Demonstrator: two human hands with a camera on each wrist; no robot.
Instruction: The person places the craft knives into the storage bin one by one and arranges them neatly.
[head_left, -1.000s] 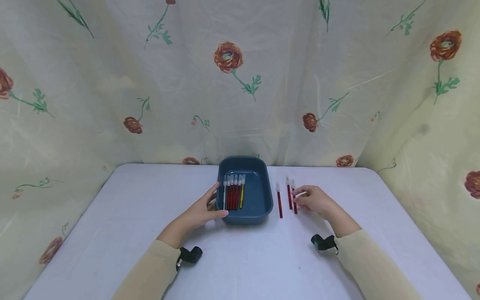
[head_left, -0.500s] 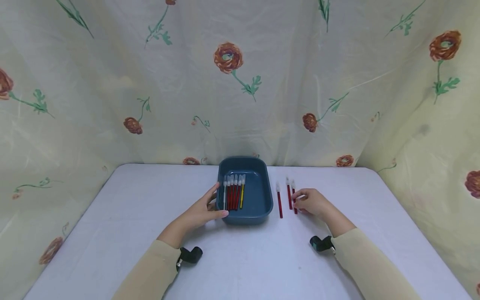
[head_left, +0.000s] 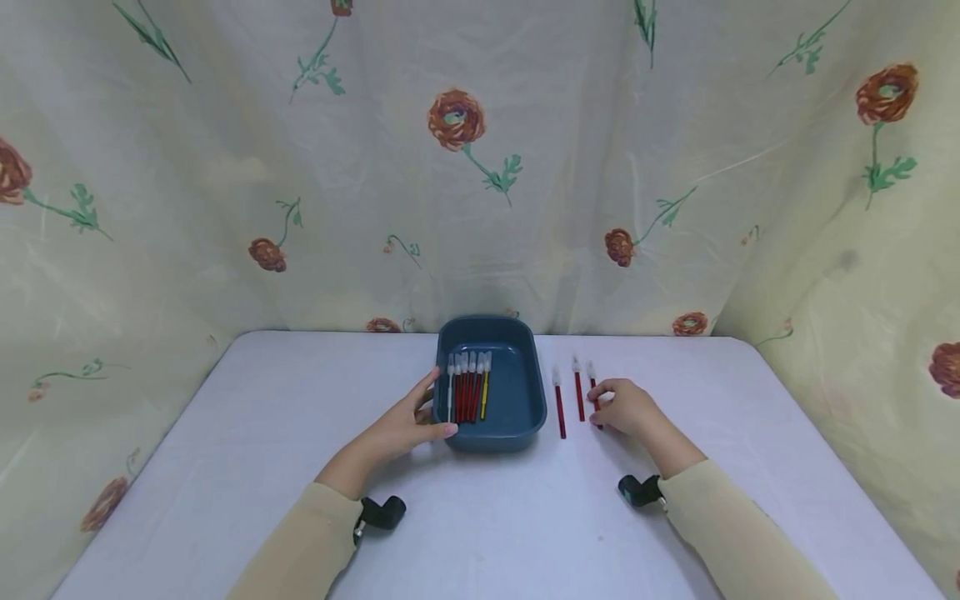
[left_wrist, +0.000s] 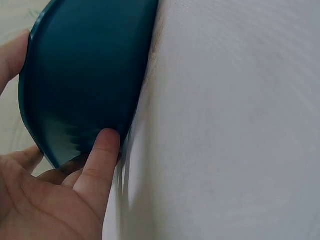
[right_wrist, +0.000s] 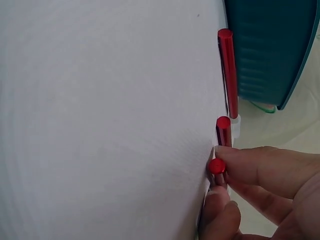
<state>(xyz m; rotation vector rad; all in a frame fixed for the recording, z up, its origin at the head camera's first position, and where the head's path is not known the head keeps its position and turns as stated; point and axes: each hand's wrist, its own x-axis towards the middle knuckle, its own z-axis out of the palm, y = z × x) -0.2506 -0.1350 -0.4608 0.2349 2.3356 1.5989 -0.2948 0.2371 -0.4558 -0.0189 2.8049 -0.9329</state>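
My left hand [head_left: 401, 429] holds the left side of a dark blue plastic tray [head_left: 525, 425], thumb at its near corner and a finger at the rim. The left wrist view shows fingers against the tray's outer wall [left_wrist: 90, 75]. Inside lie several slim, pen-shaped tools [head_left: 467, 392] with clear caps, side by side: mostly red, one whitish, one yellow. Right of the tray, my right hand [head_left: 626, 408] pinches a red pen-shaped tool [right_wrist: 217, 166] between thumb and fingers, low at the table. Two more red ones [head_left: 560, 408] [head_left: 579, 392] lie to its left.
A white-covered table [head_left: 480, 533] spreads under everything. Behind it hangs a pale flowered curtain [head_left: 555, 167], close to the tray's far end. Black wrist cameras [head_left: 382, 512] [head_left: 640, 490] are strapped at both sleeves.
The red pen-shaped tool at my right hand has shifted slightly right, away from its neighbour. My right fingers have drawn closer together on it. The left hand and tray have stayed put.
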